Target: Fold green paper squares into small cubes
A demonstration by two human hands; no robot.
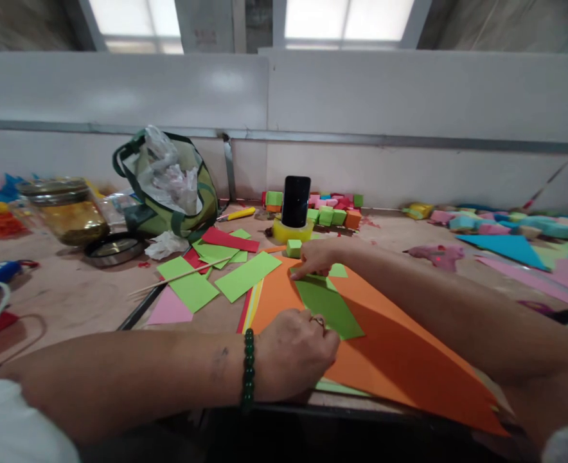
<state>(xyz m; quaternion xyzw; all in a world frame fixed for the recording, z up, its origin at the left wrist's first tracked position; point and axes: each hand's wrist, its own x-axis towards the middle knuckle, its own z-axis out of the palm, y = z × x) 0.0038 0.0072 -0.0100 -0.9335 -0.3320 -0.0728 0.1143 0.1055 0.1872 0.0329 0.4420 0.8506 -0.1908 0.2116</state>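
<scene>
Green sheet [329,305]: lying on the big orange sheet [390,360] on the tabletop [72,289], seen from the head view, with a hand at either end!
Sheet trouble: that green piece could skew or crease, I'd say, should the two hands push or pull unevenly; the loose orange layer underneath might slide too if leaned on.
Green cube [293,248]: sitting just beyond the right fingers, so a careless forward sweep could knock it away.
Phone [296,200]: upright at the yellow tape roll [292,231], and a bump from a knuckle might well tip it.
Glue gun [435,256]: pink, lying past the right forearm; a wide elbow swing could catch it.
Left hand [296,354]: in from the left, forearm low and nearly level, bracelet [248,370] at the wrist, knuckles up by the near end of the green sheet; fingers curled in, but whether the grip has anything inside, I cannot tell.
Right hand [317,257]: stretched diagonally from the right, wrist bent, index finger down at the far corner of the green sheet; pinching or merely pressing, I cannot tell.
</scene>
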